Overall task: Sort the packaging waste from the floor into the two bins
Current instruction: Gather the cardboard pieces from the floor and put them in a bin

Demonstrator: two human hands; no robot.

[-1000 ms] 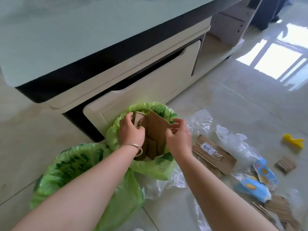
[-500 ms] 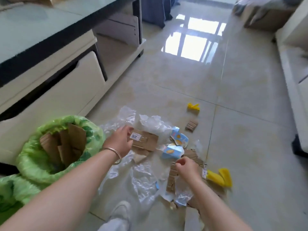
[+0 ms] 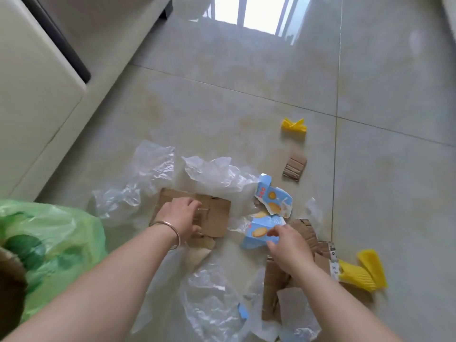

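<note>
The packaging waste lies scattered on the tiled floor (image 3: pixel 246 77), mostly in the near middle of the scene. A flat brown cardboard piece (image 3: pixel 217 218) sits at the centre, and the left hand (image 3: pixel 180 215), a thin bangle (image 3: pixel 170 230) on its wrist, lies on its left part with fingers curled over the board; whether they actually grip it cannot be told. Just right of it, a torn blue carton piece (image 3: pixel 256 233) printed with biscuits is pinched between the thumb and fingertips of the right hand (image 3: pixel 288 243). A second blue carton scrap (image 3: pixel 274 198) lies just beyond it, touching crumpled clear plastic film (image 3: pixel 214 174) that spreads to the left and far side of the cardboard. More clear film (image 3: pixel 212 299) lies nearer, between the two forearms. Under and right of the right wrist are further torn cardboard pieces (image 3: pixel 306 233), with a yellow foam sleeve (image 3: pixel 362 270) at their right edge. Farther off, well apart from the hands, are a small corrugated cardboard scrap (image 3: pixel 294 166) and a small yellow scrap (image 3: pixel 293 125). At the near left edge stands a bin lined with a green plastic bag (image 3: pixel 61 235), brown cardboard showing inside it. A cream cabinet (image 3: pixel 32 95) fills the far left.
</note>
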